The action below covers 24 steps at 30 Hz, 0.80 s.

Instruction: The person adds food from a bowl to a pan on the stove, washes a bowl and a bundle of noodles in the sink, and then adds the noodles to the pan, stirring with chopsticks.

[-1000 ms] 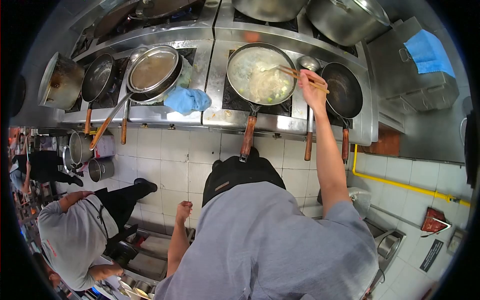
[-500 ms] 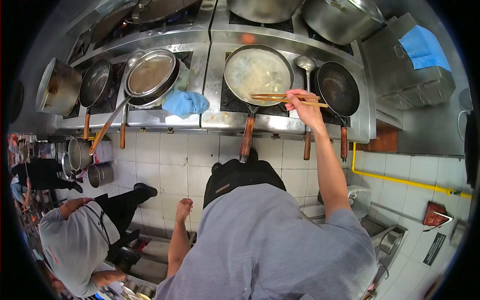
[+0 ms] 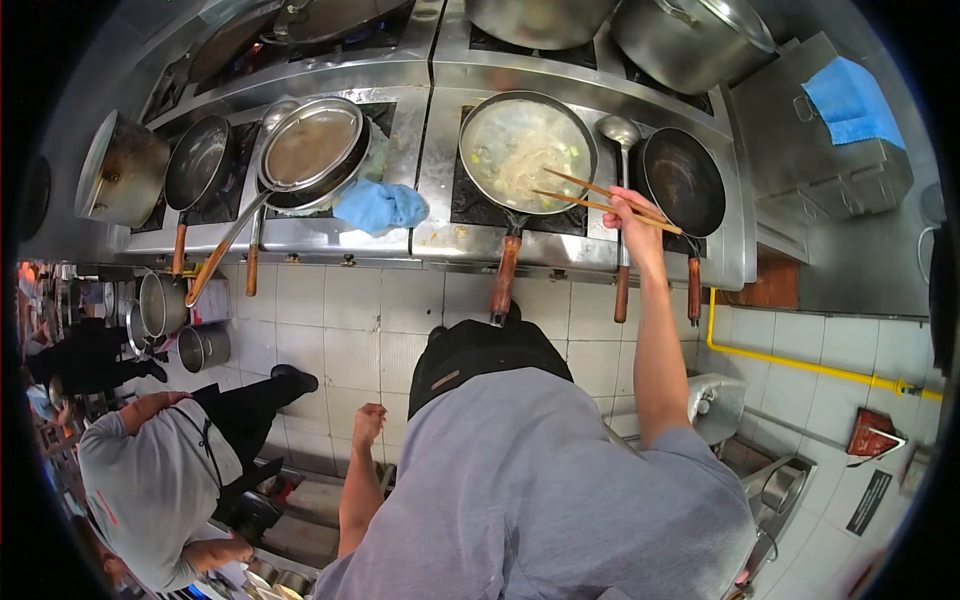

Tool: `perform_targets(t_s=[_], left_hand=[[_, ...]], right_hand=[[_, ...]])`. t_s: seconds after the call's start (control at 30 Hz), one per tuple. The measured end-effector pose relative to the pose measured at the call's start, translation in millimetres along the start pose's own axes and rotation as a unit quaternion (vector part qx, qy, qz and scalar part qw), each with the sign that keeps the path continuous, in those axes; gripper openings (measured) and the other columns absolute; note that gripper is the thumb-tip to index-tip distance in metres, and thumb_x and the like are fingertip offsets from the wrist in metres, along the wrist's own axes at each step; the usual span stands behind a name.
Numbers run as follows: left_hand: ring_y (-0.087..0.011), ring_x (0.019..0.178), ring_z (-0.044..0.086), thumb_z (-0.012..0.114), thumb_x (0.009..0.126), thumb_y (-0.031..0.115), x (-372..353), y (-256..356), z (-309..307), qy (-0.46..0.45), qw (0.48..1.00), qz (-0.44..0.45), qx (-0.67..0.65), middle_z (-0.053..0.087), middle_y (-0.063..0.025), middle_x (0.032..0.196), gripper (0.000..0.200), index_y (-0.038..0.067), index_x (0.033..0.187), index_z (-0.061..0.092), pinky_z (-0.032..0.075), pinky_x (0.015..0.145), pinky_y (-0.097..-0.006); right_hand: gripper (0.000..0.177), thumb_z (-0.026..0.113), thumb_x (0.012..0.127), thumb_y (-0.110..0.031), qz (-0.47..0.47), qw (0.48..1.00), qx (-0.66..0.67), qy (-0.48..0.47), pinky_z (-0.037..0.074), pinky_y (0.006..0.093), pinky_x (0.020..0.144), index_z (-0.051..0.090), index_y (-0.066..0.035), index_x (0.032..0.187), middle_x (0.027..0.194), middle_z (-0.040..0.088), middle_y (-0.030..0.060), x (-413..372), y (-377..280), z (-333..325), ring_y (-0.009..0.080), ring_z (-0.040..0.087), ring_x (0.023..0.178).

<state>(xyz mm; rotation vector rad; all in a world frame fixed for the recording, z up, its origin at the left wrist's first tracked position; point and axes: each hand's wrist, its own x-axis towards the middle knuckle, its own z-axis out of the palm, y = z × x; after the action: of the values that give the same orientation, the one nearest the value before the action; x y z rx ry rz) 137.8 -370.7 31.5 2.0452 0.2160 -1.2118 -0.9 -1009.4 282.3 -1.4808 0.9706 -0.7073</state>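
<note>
My right hand (image 3: pixel 633 213) grips a pair of wooden chopsticks (image 3: pixel 612 204), whose tips are apart over the lower right of a frying pan (image 3: pixel 467 160). Pale noodle-like strands (image 3: pixel 528 168) and small green-yellow pieces lie in cloudy liquid in that pan. Its wooden handle (image 3: pixel 506 275) points toward my body, and no hand touches it. My left hand (image 3: pixel 369 424) hangs low beside my body with the fingers curled; whether anything is inside cannot be made out. Right of the pan lie a ladle (image 3: pixel 620 131) and an empty dark pan (image 3: pixel 684 182).
A blue cloth (image 3: pixel 380 207) lies beside a strainer (image 3: pixel 310 145) resting on a pan at the left. Farther left are a small pan (image 3: pixel 199 163) and a pot (image 3: pixel 125 172). Large pots (image 3: pixel 690 42) stand behind. A co-worker (image 3: pixel 160 470) is at the lower left.
My right hand has moved slightly right and down, and the chopsticks' tips have spread and shifted right. The strands are bunched more visibly in the pan. The view has shifted slightly.
</note>
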Motion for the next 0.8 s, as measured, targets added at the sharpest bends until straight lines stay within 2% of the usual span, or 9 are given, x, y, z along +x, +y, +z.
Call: perform_targets(t_s=[0.07,0.2,0.3,0.37,0.5,0.6,0.7,0.8], left_hand=[[-0.0126,0.063,0.060,0.057,0.087,0.010,-5.8,3.9,5.0,0.007,1.000,-0.026,-0.001,0.063,-0.0060,0.075,0.015,0.000,0.095,0.064,0.047,0.050,-0.0263],[-0.0128,0.064,0.061,0.059,0.086,0.012,-2.1,1.3,5.7,0.005,0.999,-0.033,-0.005,0.064,-0.0054,0.074,0.016,0.000,0.095,0.064,0.048,0.051,-0.0267],[-0.0126,0.064,0.061,0.059,0.086,0.011,1.7,4.1,-0.2,0.003,1.000,0.001,-0.004,0.063,-0.0049,0.073,0.016,0.000,0.095,0.064,0.048,0.052,-0.0274],[-0.0140,0.069,0.062,0.058,0.088,0.012,3.8,6.6,-6.7,-0.007,1.000,0.014,-0.001,0.064,-0.0041,0.081,0.015,0.003,0.098,0.063,0.049,0.055,-0.0292],[-0.0149,0.072,0.063,0.060,0.088,0.015,7.5,5.1,-12.2,-0.018,1.000,0.024,0.000,0.064,-0.0032,0.085,0.014,0.006,0.099,0.063,0.049,0.056,-0.0299],[-0.0149,0.072,0.063,0.059,0.088,0.014,10.6,-1.5,-10.4,-0.020,0.999,0.021,0.029,0.064,-0.0036,0.084,0.014,0.006,0.098,0.063,0.049,0.057,-0.0300],[-0.0137,0.062,0.061,0.057,0.085,0.008,7.5,1.3,-1.8,0.004,1.000,0.004,0.020,0.065,-0.0071,0.076,0.015,-0.001,0.095,0.065,0.048,0.049,-0.0275],[-0.0140,0.062,0.062,0.057,0.085,0.008,7.1,4.2,1.6,-0.003,1.000,0.000,0.017,0.065,-0.0083,0.077,0.017,-0.002,0.096,0.065,0.048,0.048,-0.0272]], right_hand=[[0.024,0.060,0.093,-0.016,0.023,0.995,0.095,0.020,0.057,0.0252,0.063,0.065,0.003,0.108,0.087,0.067,0.0103,4.6,32.5,11.3,0.0124,0.064,0.067],[0.024,0.058,0.095,-0.020,0.089,0.960,0.252,0.083,0.057,0.0264,0.066,0.062,0.000,0.107,0.091,0.065,0.0091,16.2,89.3,47.5,0.0133,0.064,0.072],[0.022,0.057,0.096,-0.020,0.113,0.921,0.357,0.111,0.057,0.0272,0.068,0.060,-0.001,0.107,0.090,0.065,0.0088,17.8,101.7,56.2,0.0136,0.064,0.072],[0.021,0.055,0.097,-0.018,0.122,0.896,0.410,0.121,0.057,0.0272,0.069,0.059,0.000,0.106,0.090,0.064,0.0081,19.4,103.9,56.6,0.0133,0.063,0.072],[0.021,0.056,0.096,-0.016,0.114,0.852,0.503,0.091,0.057,0.0254,0.069,0.059,0.002,0.105,0.089,0.064,0.0078,26.0,91.8,42.7,0.0129,0.063,0.073],[0.021,0.056,0.096,-0.016,0.068,0.852,0.514,0.081,0.057,0.0248,0.069,0.059,0.003,0.105,0.089,0.064,0.0080,31.4,69.1,29.5,0.0120,0.063,0.073],[0.023,0.056,0.096,-0.016,0.024,0.856,0.509,0.086,0.057,0.0240,0.069,0.060,0.004,0.107,0.090,0.064,0.0087,33.6,37.7,17.0,0.0117,0.064,0.073],[0.024,0.056,0.096,-0.016,-0.016,0.858,0.508,0.077,0.057,0.0237,0.069,0.061,0.005,0.108,0.093,0.065,0.0093,34.3,10.2,2.1,0.0122,0.064,0.073]])
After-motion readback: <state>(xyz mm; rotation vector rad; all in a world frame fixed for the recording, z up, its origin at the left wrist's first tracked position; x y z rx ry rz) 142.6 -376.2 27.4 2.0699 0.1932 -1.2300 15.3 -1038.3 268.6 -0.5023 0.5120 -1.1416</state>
